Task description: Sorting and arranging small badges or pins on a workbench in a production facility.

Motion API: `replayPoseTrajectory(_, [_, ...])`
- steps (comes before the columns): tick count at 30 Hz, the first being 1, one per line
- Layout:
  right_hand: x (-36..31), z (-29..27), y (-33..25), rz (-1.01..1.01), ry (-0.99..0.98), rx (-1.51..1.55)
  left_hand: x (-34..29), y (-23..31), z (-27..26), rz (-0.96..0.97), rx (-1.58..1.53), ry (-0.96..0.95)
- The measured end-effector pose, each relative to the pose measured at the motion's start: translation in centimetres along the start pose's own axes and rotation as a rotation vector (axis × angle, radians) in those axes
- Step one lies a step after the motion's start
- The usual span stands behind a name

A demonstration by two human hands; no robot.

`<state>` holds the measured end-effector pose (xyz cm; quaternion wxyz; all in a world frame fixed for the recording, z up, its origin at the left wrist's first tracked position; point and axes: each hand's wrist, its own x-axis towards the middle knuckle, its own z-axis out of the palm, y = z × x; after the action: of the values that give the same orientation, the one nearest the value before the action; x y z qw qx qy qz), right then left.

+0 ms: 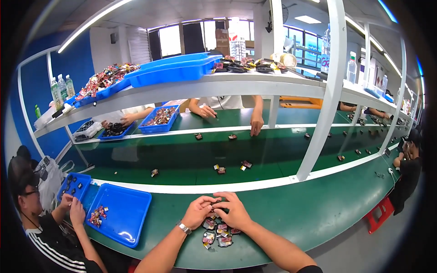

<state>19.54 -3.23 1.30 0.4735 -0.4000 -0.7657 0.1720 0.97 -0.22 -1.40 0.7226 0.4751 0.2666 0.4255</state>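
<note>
Above a small pile on the green bench, my left hand (199, 212) and my right hand (234, 213) meet with fingertips pinched together. Between them is a small dark electronic part, mostly covered by the fingers. Just below my hands lies a loose group of small electronic assemblies (224, 241), with dark rims, reddish and silver faces and bits of yellow. The nearest of them lie under my right palm. A metal-banded watch is on my left wrist.
At left, a blue tray (123, 232) holds several small parts, beside a seated co-worker (45, 218). Beyond a white rail, a green conveyor belt (195, 154) carries scattered assemblies. A white post (321, 100) and a shelf (191, 93) with blue trays rise ahead. Other people's hands work across the belt.
</note>
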Motion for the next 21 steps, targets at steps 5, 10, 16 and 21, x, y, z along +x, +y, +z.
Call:
replayPoseTrajectory(5, [0.0,-0.6,-0.4,-0.039,0.019,-0.037,0.1,0.0,0.0,0.050,-0.052,-0.053])
replayPoseTrajectory(10, [-0.1,-0.3,-0.1,-0.026,0.033,-0.004,-0.1,0.1,0.0,0.034,-0.055,-0.025])
replayPoseTrajectory(16, [0.2,0.0,-0.4,-0.041,0.059,0.021,0.0,0.1,0.4,0.087,-0.063,0.019])
replayPoseTrajectory(21, [0.1,-0.5,-0.4,-0.021,0.033,-0.036,0.0,-0.1,1.0,0.054,-0.031,0.033])
